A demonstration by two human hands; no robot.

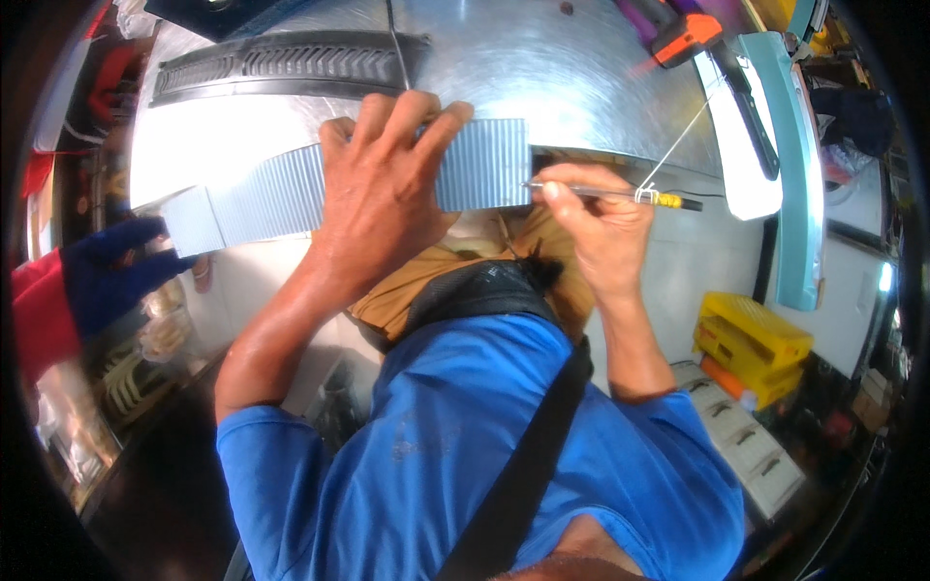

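Observation:
A long grey-blue ribbed strip (481, 165) lies across the near edge of the metal table, its smooth pale end (194, 221) reaching out to the left. My left hand (385, 169) is laid across it, fingers bent over the far edge and thumb side at the near edge, gripping it. Between the fingertips and thumb of my right hand (605, 228) is a slim pen (668, 200) with a yellow band, a dark end and white string tied round it. Its tip meets the strip's right end, or is very close to it.
On the metal table (523, 58) lies a black slotted panel (291, 66), with an orange and black tool (686, 39) at the far right. A teal bar (790, 174) stands right. Yellow bins (751, 344) sit lower right. Blue and red fabric (87, 281) shows at left.

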